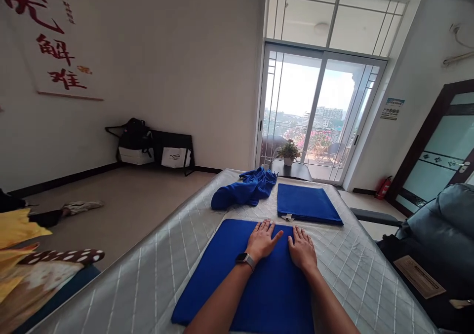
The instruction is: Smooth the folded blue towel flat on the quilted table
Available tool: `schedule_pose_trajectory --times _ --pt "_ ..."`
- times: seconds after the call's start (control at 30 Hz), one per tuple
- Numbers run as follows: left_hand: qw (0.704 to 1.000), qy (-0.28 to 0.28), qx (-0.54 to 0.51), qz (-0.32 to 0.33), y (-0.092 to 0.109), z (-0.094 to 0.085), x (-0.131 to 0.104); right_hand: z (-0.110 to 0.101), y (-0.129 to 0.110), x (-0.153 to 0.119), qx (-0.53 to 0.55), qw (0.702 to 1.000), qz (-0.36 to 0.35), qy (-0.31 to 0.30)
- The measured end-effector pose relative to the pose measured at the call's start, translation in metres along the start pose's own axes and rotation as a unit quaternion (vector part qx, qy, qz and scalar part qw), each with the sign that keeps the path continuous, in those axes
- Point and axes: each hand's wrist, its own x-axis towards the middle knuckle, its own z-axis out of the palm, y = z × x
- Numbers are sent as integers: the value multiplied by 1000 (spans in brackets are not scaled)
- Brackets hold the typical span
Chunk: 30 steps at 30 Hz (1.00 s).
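Observation:
A flat blue cloth (pixel 274 294) lies on a silver quilted surface (pixel 163 260) in front of me. My left hand (pixel 261 241), with a watch at the wrist, rests palm down near the cloth's far edge, fingers spread. My right hand (pixel 302 249) lies flat at the cloth's far right corner, fingers stretched forward. Neither hand holds anything. Beyond them is a second blue cloth, folded into a rectangle (pixel 309 203), with a white tag at its near edge. To its left sits a crumpled blue cloth (pixel 246 190).
A potted plant (pixel 289 151) stands on a small dark table (pixel 301 171) past the far end. Yellow and patterned fabrics (pixel 48 275) are at the left. A dark padded chair (pixel 444 230) with a bag is at the right. A bench (pixel 172 139) holds bags by the wall.

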Motion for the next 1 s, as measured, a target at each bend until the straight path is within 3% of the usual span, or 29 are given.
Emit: schedule_pose_trajectory --times 0.23,0.37,1.0 --pt "997 13 14 -78 -87 -33 -23 -2 -2 -1 -10 1000 6 -9" --pt "994 24 22 -100 -120 -44 -33 -1 -2 -1 -17 1000 9 -11" --pt "992 69 11 -106 -125 -38 -34 -5 -6 -1 -44 999 15 -14"
